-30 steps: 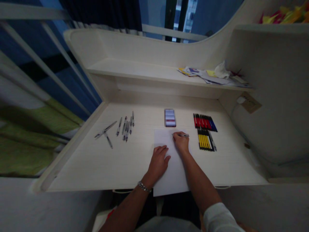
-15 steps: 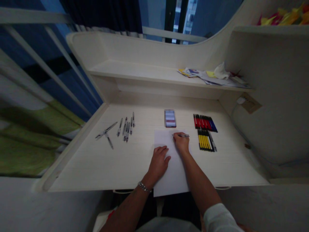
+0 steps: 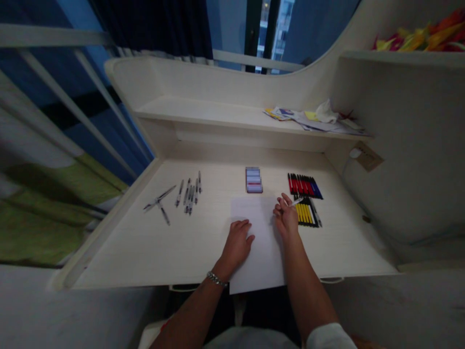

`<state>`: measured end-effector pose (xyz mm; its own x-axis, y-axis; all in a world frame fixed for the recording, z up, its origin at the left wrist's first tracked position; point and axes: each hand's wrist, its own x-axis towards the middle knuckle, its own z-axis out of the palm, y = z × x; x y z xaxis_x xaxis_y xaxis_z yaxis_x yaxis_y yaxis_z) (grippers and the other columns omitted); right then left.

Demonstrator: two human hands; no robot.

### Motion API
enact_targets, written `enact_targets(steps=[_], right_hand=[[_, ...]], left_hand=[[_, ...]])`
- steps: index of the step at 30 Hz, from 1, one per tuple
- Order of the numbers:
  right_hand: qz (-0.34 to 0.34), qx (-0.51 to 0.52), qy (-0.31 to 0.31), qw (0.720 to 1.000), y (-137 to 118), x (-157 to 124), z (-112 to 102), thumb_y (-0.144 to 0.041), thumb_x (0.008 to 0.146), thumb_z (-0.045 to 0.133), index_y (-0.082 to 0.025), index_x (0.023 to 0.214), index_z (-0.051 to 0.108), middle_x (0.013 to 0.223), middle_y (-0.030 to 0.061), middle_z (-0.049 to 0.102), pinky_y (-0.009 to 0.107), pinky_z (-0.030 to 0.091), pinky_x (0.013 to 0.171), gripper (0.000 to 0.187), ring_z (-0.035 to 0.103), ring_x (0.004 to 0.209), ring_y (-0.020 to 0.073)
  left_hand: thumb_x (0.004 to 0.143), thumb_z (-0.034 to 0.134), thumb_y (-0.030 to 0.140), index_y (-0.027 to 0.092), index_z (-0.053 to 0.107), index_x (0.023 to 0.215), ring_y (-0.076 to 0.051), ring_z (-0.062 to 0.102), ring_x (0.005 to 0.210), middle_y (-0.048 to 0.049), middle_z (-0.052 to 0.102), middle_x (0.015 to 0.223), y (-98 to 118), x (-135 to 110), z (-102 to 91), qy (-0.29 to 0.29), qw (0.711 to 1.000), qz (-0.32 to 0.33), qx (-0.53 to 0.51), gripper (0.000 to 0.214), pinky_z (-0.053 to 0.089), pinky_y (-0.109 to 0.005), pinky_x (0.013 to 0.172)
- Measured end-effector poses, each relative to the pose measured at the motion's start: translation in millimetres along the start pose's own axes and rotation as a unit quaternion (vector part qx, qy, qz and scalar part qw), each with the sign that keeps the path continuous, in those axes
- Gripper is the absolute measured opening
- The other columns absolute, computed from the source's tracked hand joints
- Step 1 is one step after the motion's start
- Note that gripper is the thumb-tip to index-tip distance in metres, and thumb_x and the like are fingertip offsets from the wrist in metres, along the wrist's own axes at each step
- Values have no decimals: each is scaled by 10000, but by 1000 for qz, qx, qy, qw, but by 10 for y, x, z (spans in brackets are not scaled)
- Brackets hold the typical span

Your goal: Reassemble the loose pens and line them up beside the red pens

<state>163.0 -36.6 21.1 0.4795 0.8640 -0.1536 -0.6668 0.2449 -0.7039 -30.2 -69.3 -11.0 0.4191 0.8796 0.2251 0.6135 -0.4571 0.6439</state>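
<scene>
A sheet of white paper (image 3: 256, 261) lies at the front of the desk, its near end hanging over the edge. My left hand (image 3: 238, 242) rests on the sheet's left side, fingers stretched out and thumb apart. Near the paper's right edge, my right hand (image 3: 286, 217) is raised with a pen (image 3: 297, 201) held between its fingers, pointing up to the right. Just behind that hand are the yellow pens (image 3: 305, 213) in a row, partly covered by it. Beyond the paper lies a phone (image 3: 253, 180) with its screen lit.
Rows of red pens (image 3: 301, 185) and blue pens (image 3: 317, 188) lie at the right. Several clear pens (image 3: 190, 196) are on the left, beside crossed pens (image 3: 160, 201). A shelf (image 3: 203, 112) with papers (image 3: 312, 120) runs along the back.
My right hand has lifted from writing position on the paper and moved right, turning with the pen toward the yellow pens. My left hand has stayed on the sheet.
</scene>
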Motion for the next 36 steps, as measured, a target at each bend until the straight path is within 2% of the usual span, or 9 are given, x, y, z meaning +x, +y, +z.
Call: enact_targets(steps=[3, 7, 14, 18, 24, 28, 31, 33, 36], right_hand=[[72, 65, -38, 995, -97, -103, -22, -486, 738, 660, -236, 912, 594, 569, -73, 501, 177, 314, 378, 312, 377, 409, 62], [139, 101, -66, 983, -139, -154, -83, -698, 736, 488, -212, 654, 504, 472, -69, 363, 211, 324, 388, 493, 342, 402, 88], [147, 157, -45, 975, -28, -160, -166, -573, 786, 473, -213, 577, 432, 443, -80, 284, 209, 288, 399, 418, 284, 390, 87], [140, 146, -42, 978, -32, -213, -104, -650, 777, 467, -214, 601, 459, 463, -72, 318, 222, 328, 426, 470, 326, 413, 94], [109, 121, -28, 986, 41, -338, 28, -575, 834, 495, -220, 691, 534, 530, -52, 435, 273, 456, 562, 385, 448, 490, 105], [44, 33, 7, 998, 132, -489, -33, -519, 805, 589, -227, 776, 600, 682, -13, 596, 302, 501, 690, 293, 577, 655, 129], [-22, -135, 27, 990, 45, -638, -204, -442, 725, 701, -224, 894, 653, 890, 29, 680, 329, 509, 746, 280, 628, 820, 173], [-62, -297, 0, 953, -93, -743, -329, -391, 691, 734, -214, 892, 687, 902, 41, 701, 347, 509, 774, 272, 638, 849, 199], [-83, -495, -123, 856, -317, -906, -444, -368, 739, 688, -226, 868, 733, 910, 48, 722, 371, 491, 851, 197, 653, 879, 218]], left_hand=[[803, 591, 188, 178, 622, 1124, -285, 449, 1202, -105, 580, 1263, 7, 5, -9, -5, 1000, 2, -2, 323, 355, -483, 1021], [810, 585, 192, 184, 638, 1090, -273, 485, 1181, -98, 604, 1227, 21, 1, -42, 0, 1000, 2, -4, 285, 363, -484, 1017], [819, 582, 211, 185, 669, 1051, -246, 554, 1113, -88, 657, 1135, 83, -83, -148, 33, 998, -19, -40, 249, 412, -428, 1000], [805, 607, 263, 205, 671, 1057, -208, 637, 891, -67, 690, 1032, 151, -135, -151, 30, 989, -78, -123, 266, 500, -382, 861], [729, 703, 317, 190, 641, 1100, -167, 660, 787, -82, 703, 987, 343, -90, -7, 16, 910, -148, -386, 397, 521, -289, 727], [700, 731, 386, 154, 666, 1024, -152, 646, 702, -71, 702, 831, 408, -35, 69, 45, 837, -216, -501, 404, 501, -264, 657], [656, 763, 404, 150, 683, 955, -125, 619, 683, -53, 681, 803, 399, 4, 41, 93, 784, -259, -557, 399, 489, -252, 668], [634, 779, 405, 145, 689, 906, -107, 595, 669, -38, 660, 773, 394, 33, 1, 103, 765, -266, -577, 387, 479, -237, 666], [631, 778, 425, 135, 681, 792, -84, 544, 618, -10, 614, 692, 428, 79, -27, 84, 772, -254, -577, 346, 455, -209, 624]])
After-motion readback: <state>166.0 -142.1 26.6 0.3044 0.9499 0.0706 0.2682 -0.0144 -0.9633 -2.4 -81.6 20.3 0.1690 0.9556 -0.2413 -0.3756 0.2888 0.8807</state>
